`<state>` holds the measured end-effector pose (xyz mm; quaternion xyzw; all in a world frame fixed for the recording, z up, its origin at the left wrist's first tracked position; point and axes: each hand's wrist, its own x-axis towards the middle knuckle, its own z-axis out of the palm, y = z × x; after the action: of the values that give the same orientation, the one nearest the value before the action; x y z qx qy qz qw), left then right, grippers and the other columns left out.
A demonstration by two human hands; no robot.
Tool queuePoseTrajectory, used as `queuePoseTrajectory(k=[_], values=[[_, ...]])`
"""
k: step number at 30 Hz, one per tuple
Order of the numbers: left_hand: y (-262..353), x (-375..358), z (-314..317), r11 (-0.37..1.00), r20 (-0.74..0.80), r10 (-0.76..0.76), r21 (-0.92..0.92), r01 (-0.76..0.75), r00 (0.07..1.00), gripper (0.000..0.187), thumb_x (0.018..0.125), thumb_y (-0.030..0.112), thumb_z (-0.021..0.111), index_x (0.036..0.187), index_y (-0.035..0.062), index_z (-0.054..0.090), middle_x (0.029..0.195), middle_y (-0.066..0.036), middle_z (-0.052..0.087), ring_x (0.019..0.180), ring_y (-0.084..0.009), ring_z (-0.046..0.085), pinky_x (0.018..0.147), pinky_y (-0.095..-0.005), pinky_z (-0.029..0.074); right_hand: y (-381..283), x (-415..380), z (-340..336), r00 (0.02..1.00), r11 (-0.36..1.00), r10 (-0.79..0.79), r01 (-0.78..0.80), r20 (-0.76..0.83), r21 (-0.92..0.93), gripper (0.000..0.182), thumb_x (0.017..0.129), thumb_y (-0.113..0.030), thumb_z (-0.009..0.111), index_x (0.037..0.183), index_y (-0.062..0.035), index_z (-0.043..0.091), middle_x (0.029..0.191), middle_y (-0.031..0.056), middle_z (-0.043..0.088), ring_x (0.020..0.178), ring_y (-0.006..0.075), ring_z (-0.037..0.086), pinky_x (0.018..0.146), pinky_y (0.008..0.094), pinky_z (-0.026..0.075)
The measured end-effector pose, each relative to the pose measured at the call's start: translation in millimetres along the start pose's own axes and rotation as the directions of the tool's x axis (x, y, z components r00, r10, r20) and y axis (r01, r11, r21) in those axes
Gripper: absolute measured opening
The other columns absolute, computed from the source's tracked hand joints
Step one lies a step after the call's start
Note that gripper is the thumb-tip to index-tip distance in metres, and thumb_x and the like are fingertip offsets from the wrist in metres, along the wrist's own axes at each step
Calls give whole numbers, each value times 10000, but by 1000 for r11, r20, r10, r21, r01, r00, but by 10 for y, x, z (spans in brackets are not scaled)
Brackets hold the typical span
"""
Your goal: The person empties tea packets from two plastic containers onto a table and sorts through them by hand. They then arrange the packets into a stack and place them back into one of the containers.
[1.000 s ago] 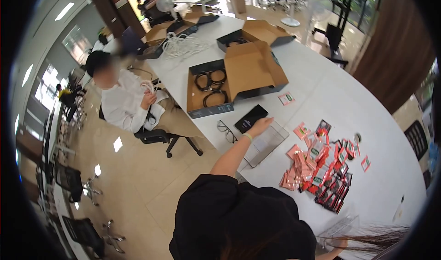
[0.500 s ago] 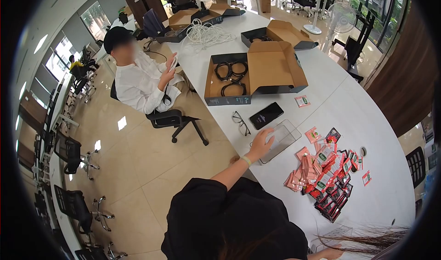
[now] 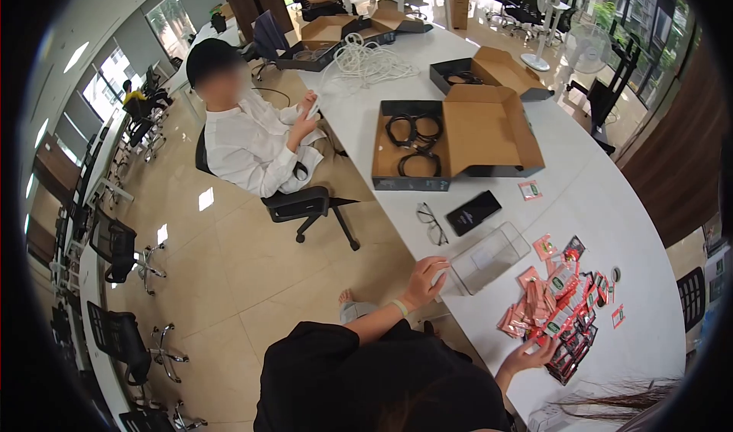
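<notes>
My left hand (image 3: pixel 427 281) is beside the near left end of a clear plastic box (image 3: pixel 489 258), its fingers apart and slightly bent, with nothing held. My right hand (image 3: pixel 532 353) lies at the lower left edge of a pile of small packets (image 3: pixel 561 294), pink, red and black. Its fingers are spread and touch or hover just over the packets; which of the two I cannot tell. Behind the clear box are a black phone (image 3: pixel 473 212) and a pair of glasses (image 3: pixel 432 223). Single packets lie at the pile's sides.
Open cardboard boxes (image 3: pixel 492 130) with black cables stand farther back on the white table (image 3: pixel 611 218). White cable (image 3: pixel 370 62) is heaped near the far end. A person in a white shirt (image 3: pixel 248 146) sits at the left. Another clear container (image 3: pixel 546 417) shows at the bottom.
My left hand has drawn back from over the clear box to its near end. My right hand has come up from the bottom edge to the packets. The view has shifted.
</notes>
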<state>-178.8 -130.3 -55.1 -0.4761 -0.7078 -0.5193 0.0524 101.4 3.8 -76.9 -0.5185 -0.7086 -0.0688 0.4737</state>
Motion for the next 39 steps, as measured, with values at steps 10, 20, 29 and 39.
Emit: queuePoseTrajectory(k=[10,20,29,39], values=[[-2200,-1938,-1851,731,-33,-594,395,557,804,180,785,145,486,901,38,573,884,-157,573,846,-326,524,748,-419,412,-1845,-1592,479,760,953,-265,114,594,279,302,743,-160,568,1018,-35,559,1065,179,489,1043,301,431,873,463,319],[-2757,-3455,-3664,31,331,-920,593,804,-209,451,818,333,400,1009,-28,591,1090,-223,544,1073,-348,487,918,-374,374,-1886,-2399,365,-110,816,572,176,813,-551,512,703,-426,539,1076,-79,587,1245,132,454,1169,329,400,963,427,310],[-3115,-3031,-3358,432,580,-812,523,735,65,493,836,391,344,984,-3,601,1060,-239,545,1050,-342,499,914,-385,372,-2481,-2080,145,-426,813,536,492,729,-310,687,739,-566,397,1205,-66,476,1286,180,397,1216,305,355,1003,379,274],[-3170,-2772,-2750,483,547,-776,196,853,314,401,776,342,395,883,31,624,934,-225,589,929,-348,554,813,-389,419,-2190,-2321,542,-318,845,431,470,845,-254,713,724,-586,442,1239,-92,448,1294,179,392,1214,370,334,1013,414,257]])
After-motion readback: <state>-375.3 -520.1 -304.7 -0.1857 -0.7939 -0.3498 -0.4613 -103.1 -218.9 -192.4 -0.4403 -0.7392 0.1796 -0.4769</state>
